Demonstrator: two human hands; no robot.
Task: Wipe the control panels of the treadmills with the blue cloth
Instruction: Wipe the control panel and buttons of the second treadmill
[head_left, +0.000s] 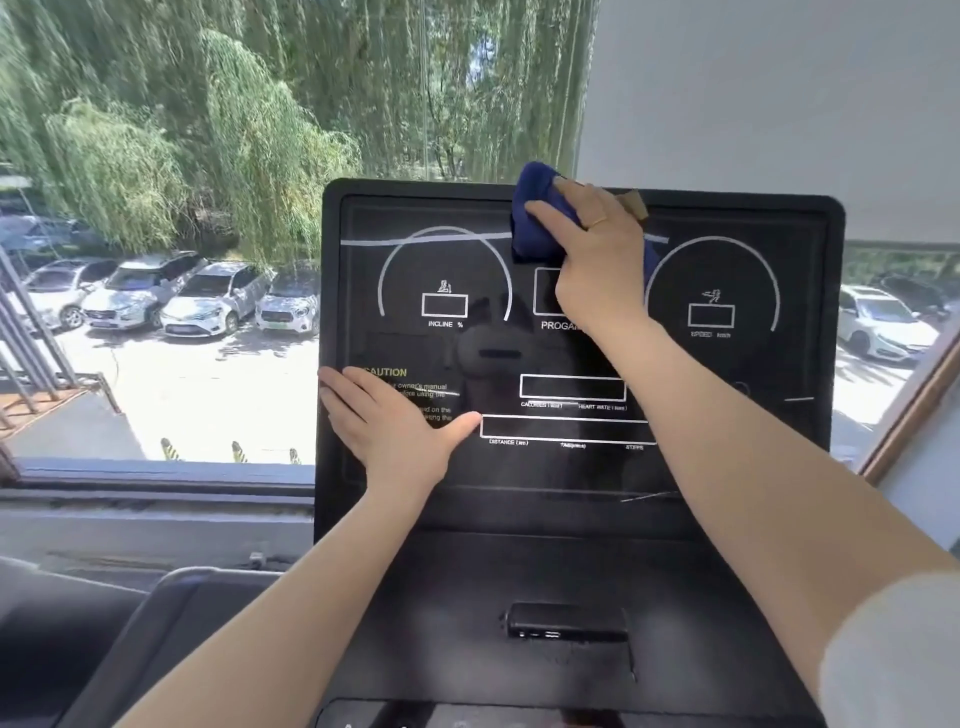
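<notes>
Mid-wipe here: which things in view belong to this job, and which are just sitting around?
Job:
- blue cloth, gripped by right hand
- control panel
- left hand, flat on the panel

Bystanders:
- small black device on the ledge below
- parked cars outside the window

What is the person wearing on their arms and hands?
The right hand has a thin gold-coloured ring on one finger. A loose white sleeve shows on the right arm near the frame's edge, leaving the forearm bare. The left hand wears no ring or glove, and the left arm shows no sleeve.
</notes>
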